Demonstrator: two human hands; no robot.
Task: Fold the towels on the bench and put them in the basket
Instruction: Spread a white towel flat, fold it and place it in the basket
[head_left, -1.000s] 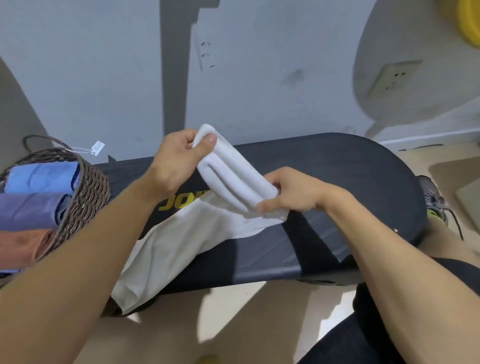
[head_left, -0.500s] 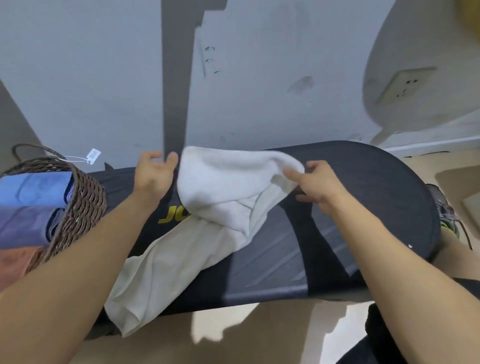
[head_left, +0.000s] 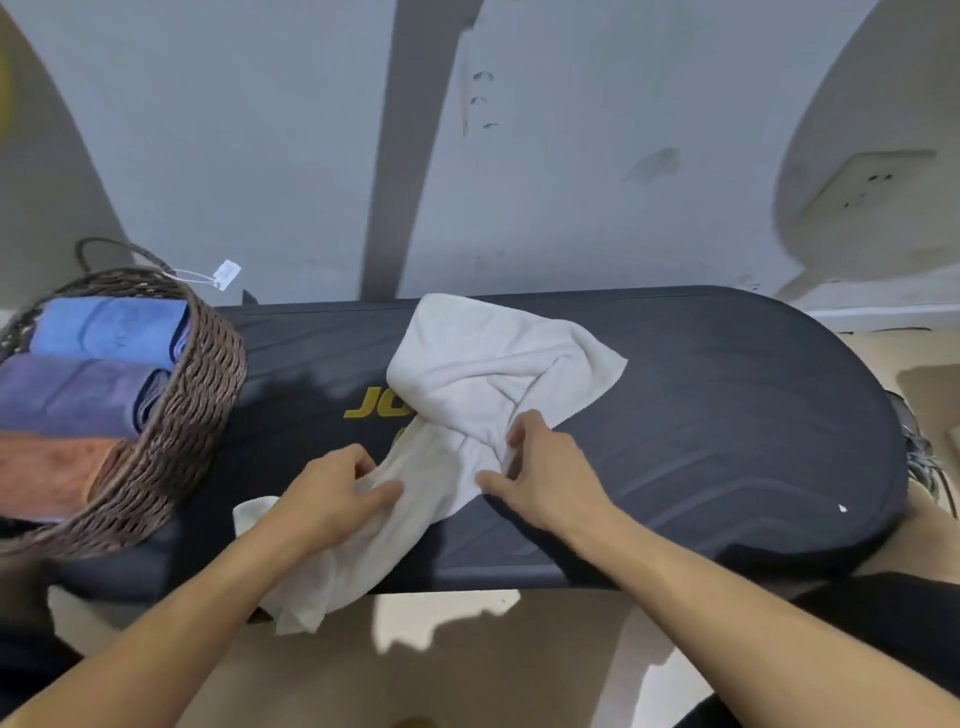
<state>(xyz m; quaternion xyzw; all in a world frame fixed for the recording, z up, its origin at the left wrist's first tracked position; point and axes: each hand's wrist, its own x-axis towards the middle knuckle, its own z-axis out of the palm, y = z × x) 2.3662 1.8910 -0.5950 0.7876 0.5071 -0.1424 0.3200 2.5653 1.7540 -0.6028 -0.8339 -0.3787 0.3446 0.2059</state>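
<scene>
A white towel (head_left: 483, 364) lies rumpled across the middle of the black padded bench (head_left: 727, 415), its near end hanging over the front edge. My left hand (head_left: 332, 493) pinches the towel's lower strip near the front edge. My right hand (head_left: 540, 467) grips the bunched cloth at the towel's middle. At the bench's left end stands a brown wicker basket (head_left: 192, 415) that holds folded towels: a blue one (head_left: 109, 330), a purple one (head_left: 72, 395) and an orange one (head_left: 47, 473).
A grey wall with a socket (head_left: 862, 187) rises right behind the bench. A paper tag (head_left: 226, 273) hangs from the basket handle. Beige floor (head_left: 467, 670) shows below the bench's front edge. A shoe (head_left: 919, 447) sits beyond the bench's right end.
Both hands dropped the towel's far end onto the bench top and moved back toward me, taking hold of the towel lower down near the front edge.
</scene>
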